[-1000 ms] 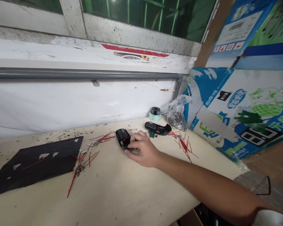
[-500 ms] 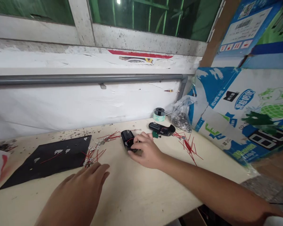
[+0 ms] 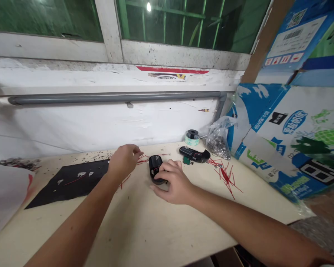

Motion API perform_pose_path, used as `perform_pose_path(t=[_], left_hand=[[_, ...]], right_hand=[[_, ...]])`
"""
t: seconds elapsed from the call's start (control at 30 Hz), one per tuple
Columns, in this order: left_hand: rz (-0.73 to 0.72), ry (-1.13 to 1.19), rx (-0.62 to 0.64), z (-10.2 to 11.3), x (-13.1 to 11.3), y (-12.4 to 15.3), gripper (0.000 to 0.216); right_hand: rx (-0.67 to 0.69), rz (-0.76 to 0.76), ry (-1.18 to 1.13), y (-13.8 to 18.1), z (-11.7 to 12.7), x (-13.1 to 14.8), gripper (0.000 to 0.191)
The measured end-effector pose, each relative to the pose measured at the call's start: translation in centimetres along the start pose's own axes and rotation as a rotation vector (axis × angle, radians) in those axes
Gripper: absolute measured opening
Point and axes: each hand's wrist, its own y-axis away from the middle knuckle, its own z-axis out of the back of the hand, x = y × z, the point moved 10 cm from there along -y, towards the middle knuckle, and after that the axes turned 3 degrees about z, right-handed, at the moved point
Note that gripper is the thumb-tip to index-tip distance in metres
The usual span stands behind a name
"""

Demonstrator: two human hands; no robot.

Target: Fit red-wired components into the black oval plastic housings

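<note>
My right hand [image 3: 174, 183] is closed on the near end of a black plastic housing [image 3: 155, 162], which lies on the table with a thin red wire inside it. My left hand [image 3: 124, 162] reaches over the pile of red wires and small metal pieces, its fingertips pinched together; what they hold, if anything, is too small to make out. Loose red wires [image 3: 143, 159] show just beyond those fingers. Farther right lies a second black housing [image 3: 195, 154], curved at one end, beside a small green board [image 3: 186, 160].
A black sheet [image 3: 72, 191] carrying small metal pieces lies at left, near a white bag [image 3: 8, 200]. Red wires [image 3: 226, 176] are scattered at right. Behind stand a tape roll [image 3: 192, 138] and a clear bag of metal parts [image 3: 218, 142], beside a large carton [image 3: 289, 129].
My left hand has moved forward and right from the near side of the wire pile, and its fingers are now pinched. The right hand stays on the housing. The view has shifted slightly.
</note>
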Motion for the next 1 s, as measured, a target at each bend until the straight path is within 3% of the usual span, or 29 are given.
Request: perform_pose_path(t=[0.17, 0.27, 0.33, 0.47, 0.63, 0.8, 1.0], left_hand=[[-0.019, 0.227, 0.149, -3.1, 2.6, -2.3, 0.028], [0.137, 0.758, 0.143, -3.9, 5.0, -2.1, 0.035], [0.139, 1.122, 0.154, -4.3, 4.9, -1.6, 0.039], [0.118, 1.425, 0.224, -4.6, 4.0, -0.5, 0.038], [0.082, 1.477, 0.211, -4.4, 4.3, 0.0, 0.030], [0.043, 1.418, 0.170, -4.6, 4.7, 0.2, 0.025], [-0.045, 1.230, 0.190, -4.9, 3.4, 0.5, 0.031]], right_hand=[[-0.149, -0.051, -0.061, -0.4, 3.0, -1.3, 0.018], [-0.219, -0.139, -0.050, -1.6, 4.4, -3.8, 0.017], [-0.201, -0.174, -0.043, -3.1, 4.3, -5.0, 0.014], [0.003, -0.171, 0.010, -7.4, 1.8, -5.3, 0.014], [0.130, -0.198, -0.032, -10.6, -1.0, -3.9, 0.012], [0.163, -0.206, -0.080, -10.6, -2.1, -3.3, 0.012], [0.199, -0.181, -0.100, -10.4, -2.4, -3.2, 0.017]])
